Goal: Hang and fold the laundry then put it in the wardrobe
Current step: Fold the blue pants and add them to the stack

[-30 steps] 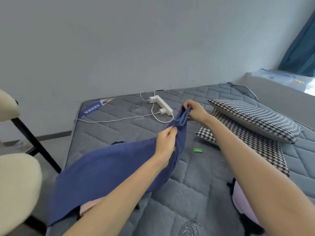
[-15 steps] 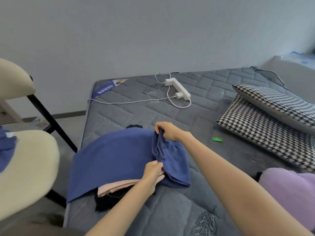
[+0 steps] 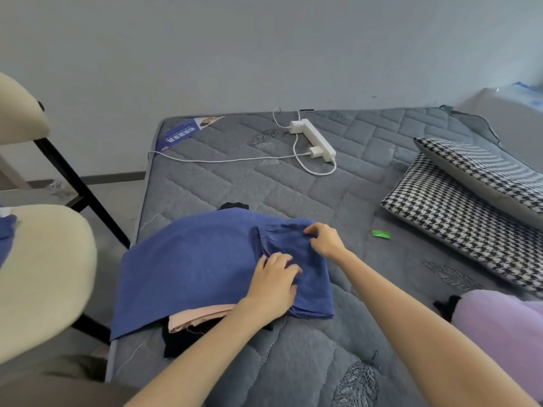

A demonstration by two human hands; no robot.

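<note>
A blue garment [image 3: 188,265] lies spread on the grey quilted mattress [image 3: 308,201], its elastic waistband end folded over at the right. My left hand [image 3: 274,284] rests palm down on that folded part. My right hand [image 3: 324,239] pinches the waistband edge at the far right corner of the blue cloth. Under the blue garment lie a folded pink piece [image 3: 195,317] and a black piece [image 3: 185,339], both partly hidden. A lilac garment [image 3: 499,327] sits at the right edge of the mattress.
A cream chair [image 3: 38,274] with black legs stands left of the bed, with blue cloth on its seat. A white power strip [image 3: 316,139] and cable lie at the far side. Two houndstooth pillows [image 3: 458,207] are stacked on the right. A small green scrap [image 3: 381,234] lies near them.
The blue garment, held up in the air a second ago, has come down onto the pile. My left hand went from gripping it to lying flat on it.
</note>
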